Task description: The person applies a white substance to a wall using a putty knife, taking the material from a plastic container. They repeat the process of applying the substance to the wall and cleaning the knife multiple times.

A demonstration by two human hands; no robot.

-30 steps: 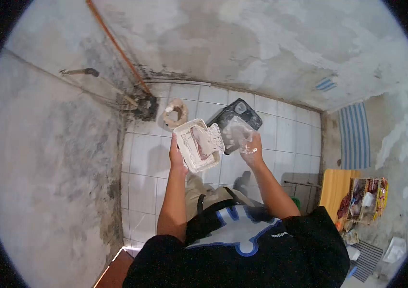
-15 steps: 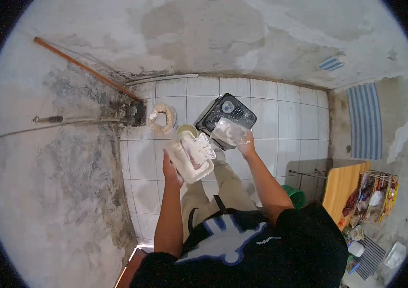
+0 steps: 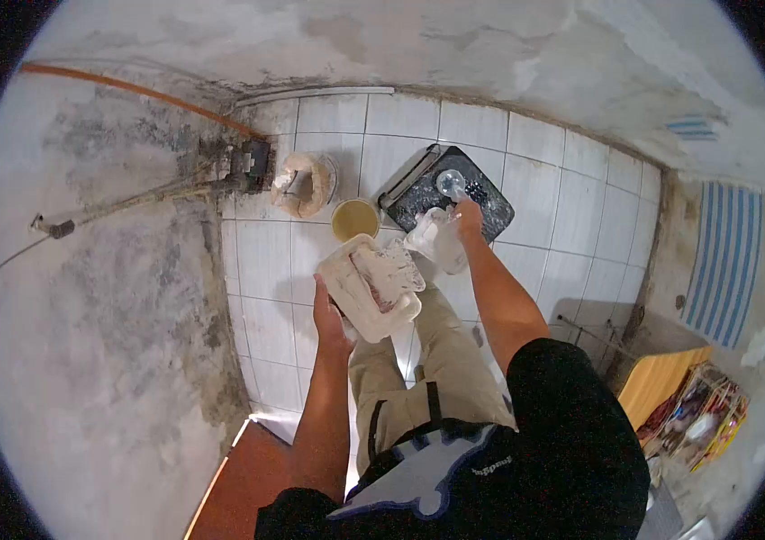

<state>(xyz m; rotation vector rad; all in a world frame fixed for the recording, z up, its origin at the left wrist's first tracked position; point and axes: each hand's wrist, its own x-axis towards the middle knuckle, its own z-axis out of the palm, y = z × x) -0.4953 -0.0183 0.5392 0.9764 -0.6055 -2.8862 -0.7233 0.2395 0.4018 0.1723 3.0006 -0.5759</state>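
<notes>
My left hand [image 3: 332, 317] grips the left side of a white rectangular tub [image 3: 405, 309] coated inside with pale powder, a reddish streak showing in it. In my right hand [image 3: 466, 219] is a translucent plastic box or lid [image 3: 438, 241], dusted white. The fingers of that hand reach to a small clear round cup [image 3: 451, 184], which rests on a black container [image 3: 490, 220] speckled with white. Just beyond the tub stands a round container [image 3: 355, 220] with a yellowish inside. Farther back sits an open bag [image 3: 307, 186] with a rolled, powdery rim.
White floor tiles [image 3: 265, 324] lie under everything, bounded by stained walls. A dark block with a pole [image 3: 247, 166] stands at the left wall. On the right are a wooden board [image 3: 657, 382] and a wire basket of packets [image 3: 697, 418].
My right hand has moved away from me, over the black container and up to the cup, still with the translucent plastic piece. The view has shifted; the round yellowish container now shows more fully.
</notes>
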